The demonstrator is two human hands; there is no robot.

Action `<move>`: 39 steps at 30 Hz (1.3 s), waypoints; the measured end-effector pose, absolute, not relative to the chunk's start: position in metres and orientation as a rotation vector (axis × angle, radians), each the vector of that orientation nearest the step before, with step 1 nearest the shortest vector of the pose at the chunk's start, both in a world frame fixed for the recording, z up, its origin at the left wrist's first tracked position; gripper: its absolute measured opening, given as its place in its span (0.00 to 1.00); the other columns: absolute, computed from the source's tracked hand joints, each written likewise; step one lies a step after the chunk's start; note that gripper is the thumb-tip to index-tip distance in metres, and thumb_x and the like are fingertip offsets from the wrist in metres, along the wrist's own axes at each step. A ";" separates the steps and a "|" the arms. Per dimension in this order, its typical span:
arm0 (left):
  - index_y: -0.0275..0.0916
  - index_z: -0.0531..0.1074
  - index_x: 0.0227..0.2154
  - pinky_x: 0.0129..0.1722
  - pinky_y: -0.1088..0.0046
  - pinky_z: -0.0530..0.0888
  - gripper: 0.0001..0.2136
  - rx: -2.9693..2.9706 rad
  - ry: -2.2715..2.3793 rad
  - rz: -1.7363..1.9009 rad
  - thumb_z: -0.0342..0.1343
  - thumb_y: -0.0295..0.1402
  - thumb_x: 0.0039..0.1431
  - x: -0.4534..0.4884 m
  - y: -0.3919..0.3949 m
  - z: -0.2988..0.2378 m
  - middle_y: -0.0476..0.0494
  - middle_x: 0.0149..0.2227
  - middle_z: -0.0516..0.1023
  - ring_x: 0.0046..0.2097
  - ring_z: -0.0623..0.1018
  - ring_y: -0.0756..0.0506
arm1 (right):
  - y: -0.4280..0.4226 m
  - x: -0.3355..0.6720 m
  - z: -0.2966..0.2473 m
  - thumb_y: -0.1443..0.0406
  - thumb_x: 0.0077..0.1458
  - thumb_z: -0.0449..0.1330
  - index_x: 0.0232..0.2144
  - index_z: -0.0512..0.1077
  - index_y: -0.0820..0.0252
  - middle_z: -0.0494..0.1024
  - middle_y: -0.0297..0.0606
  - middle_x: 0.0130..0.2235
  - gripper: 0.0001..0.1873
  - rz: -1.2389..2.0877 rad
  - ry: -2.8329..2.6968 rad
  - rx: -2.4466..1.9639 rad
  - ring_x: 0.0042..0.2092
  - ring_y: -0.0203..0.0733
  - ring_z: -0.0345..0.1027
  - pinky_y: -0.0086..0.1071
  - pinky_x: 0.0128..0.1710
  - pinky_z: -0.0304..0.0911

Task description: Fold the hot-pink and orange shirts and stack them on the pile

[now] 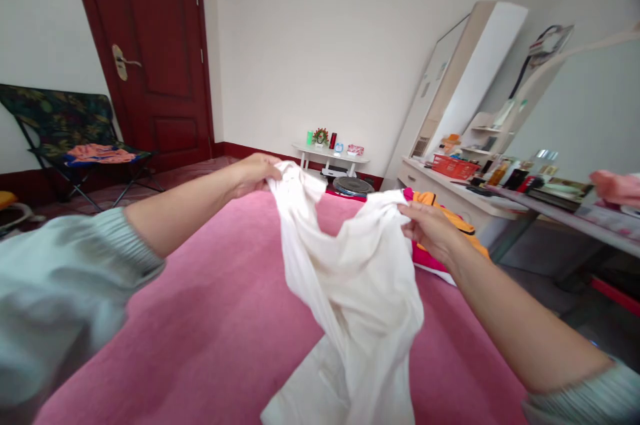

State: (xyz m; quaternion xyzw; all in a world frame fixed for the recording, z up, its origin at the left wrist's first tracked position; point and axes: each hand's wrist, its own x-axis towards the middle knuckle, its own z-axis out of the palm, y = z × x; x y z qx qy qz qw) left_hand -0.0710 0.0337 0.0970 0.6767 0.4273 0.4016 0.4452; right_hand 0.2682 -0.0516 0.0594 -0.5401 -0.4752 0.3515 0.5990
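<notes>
A white garment hangs between both hands above a pink bed cover. My left hand is closed on the cloth's upper left edge, arm stretched forward. My right hand pinches the upper right edge. The cloth sags in the middle and its lower part trails onto the bed near me. Both sleeves are pale green.
Orange and pink clothes lie on the bed's far right. A folding chair stands by a red door. A small white table sits against the far wall. A dresser with a red basket and bottles stands right.
</notes>
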 end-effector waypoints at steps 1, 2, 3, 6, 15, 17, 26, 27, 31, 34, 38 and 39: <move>0.28 0.71 0.37 0.39 0.68 0.72 0.12 1.768 1.156 1.176 0.51 0.21 0.46 -0.066 0.049 0.094 0.35 0.40 0.77 0.37 0.76 0.46 | -0.039 0.271 0.058 0.67 0.45 0.62 0.33 0.70 0.61 0.75 0.35 0.31 0.10 0.767 -1.082 -1.276 0.28 0.35 0.71 0.29 0.30 0.68; 0.28 0.69 0.41 0.43 0.66 0.70 0.14 1.800 1.199 1.229 0.50 0.21 0.49 -0.061 0.061 0.089 0.32 0.47 0.73 0.42 0.74 0.46 | -0.031 0.273 0.056 0.67 0.45 0.62 0.37 0.69 0.60 0.75 0.37 0.35 0.14 0.729 -1.070 -1.318 0.32 0.36 0.72 0.29 0.32 0.68; 0.28 0.67 0.45 0.47 0.64 0.68 0.17 1.836 1.229 1.261 0.50 0.21 0.50 -0.056 0.068 0.081 0.31 0.51 0.70 0.46 0.72 0.45 | -0.026 0.274 0.050 0.67 0.44 0.62 0.41 0.68 0.58 0.75 0.38 0.40 0.18 0.707 -1.069 -1.362 0.36 0.38 0.72 0.30 0.34 0.68; 0.34 0.68 0.47 0.55 0.63 0.62 0.22 1.983 1.199 1.183 0.53 0.19 0.46 -0.042 0.059 0.040 0.37 0.53 0.69 0.53 0.67 0.42 | -0.039 0.266 0.022 0.68 0.43 0.62 0.45 0.68 0.57 0.73 0.42 0.45 0.23 0.581 -1.248 -1.442 0.42 0.43 0.70 0.34 0.38 0.67; 0.40 0.74 0.30 0.33 0.73 0.67 0.08 2.429 1.281 0.423 0.49 0.31 0.52 -0.039 -0.059 -0.051 0.46 0.30 0.73 0.34 0.73 0.45 | -0.138 0.183 -0.018 0.73 0.53 0.50 0.46 0.70 0.53 0.68 0.38 0.53 0.20 0.328 -2.199 -1.238 0.51 0.40 0.65 0.36 0.51 0.62; 0.39 0.71 0.24 0.27 0.76 0.63 0.06 2.238 1.148 0.406 0.50 0.32 0.51 -0.041 -0.070 -0.049 0.50 0.23 0.69 0.27 0.70 0.49 | -0.143 0.169 -0.011 0.75 0.51 0.50 0.51 0.67 0.52 0.64 0.38 0.57 0.26 0.310 -2.308 -1.239 0.54 0.41 0.62 0.37 0.54 0.59; 0.36 0.69 0.27 0.26 0.78 0.68 0.12 1.228 0.739 0.685 0.61 0.39 0.50 -0.032 -0.100 -0.014 0.51 0.22 0.70 0.24 0.70 0.53 | -0.148 0.175 -0.025 0.80 0.39 0.48 0.63 0.49 0.51 0.47 0.38 0.66 0.47 0.215 -2.326 -1.415 0.64 0.42 0.45 0.41 0.61 0.49; 0.35 0.69 0.28 0.29 0.77 0.71 0.11 1.129 0.688 0.745 0.61 0.38 0.51 -0.031 -0.101 -0.011 0.48 0.25 0.73 0.27 0.73 0.52 | -0.149 0.179 -0.029 0.80 0.39 0.49 0.63 0.49 0.53 0.47 0.39 0.66 0.47 0.182 -2.285 -1.412 0.65 0.43 0.43 0.43 0.62 0.48; 0.34 0.71 0.33 0.43 0.68 0.73 0.07 0.860 0.511 0.918 0.58 0.32 0.54 -0.019 -0.100 -0.001 0.39 0.37 0.77 0.38 0.77 0.46 | -0.156 0.185 -0.034 0.72 0.41 0.59 0.64 0.47 0.56 0.44 0.42 0.67 0.48 0.199 -2.151 -1.370 0.65 0.50 0.41 0.47 0.61 0.49; 0.33 0.71 0.34 0.47 0.65 0.72 0.07 0.860 0.471 0.904 0.58 0.32 0.55 -0.007 -0.101 0.008 0.38 0.39 0.77 0.40 0.77 0.45 | -0.155 0.184 -0.020 0.70 0.47 0.59 0.57 0.63 0.53 0.61 0.41 0.61 0.33 0.240 -1.985 -1.263 0.58 0.50 0.58 0.41 0.54 0.59; 0.38 0.69 0.36 0.48 0.64 0.70 0.10 1.123 0.482 0.951 0.59 0.37 0.54 0.007 -0.100 0.009 0.41 0.44 0.76 0.44 0.77 0.44 | -0.138 0.196 0.004 0.62 0.51 0.60 0.33 0.77 0.59 0.78 0.39 0.37 0.09 0.363 -1.457 -1.213 0.39 0.45 0.72 0.35 0.38 0.69; 0.38 0.70 0.35 0.48 0.65 0.69 0.11 1.243 0.511 0.950 0.61 0.37 0.52 0.009 -0.099 0.003 0.41 0.44 0.76 0.45 0.76 0.43 | -0.133 0.200 0.007 0.60 0.50 0.62 0.32 0.77 0.61 0.79 0.39 0.34 0.11 0.424 -1.274 -1.216 0.35 0.45 0.72 0.35 0.35 0.70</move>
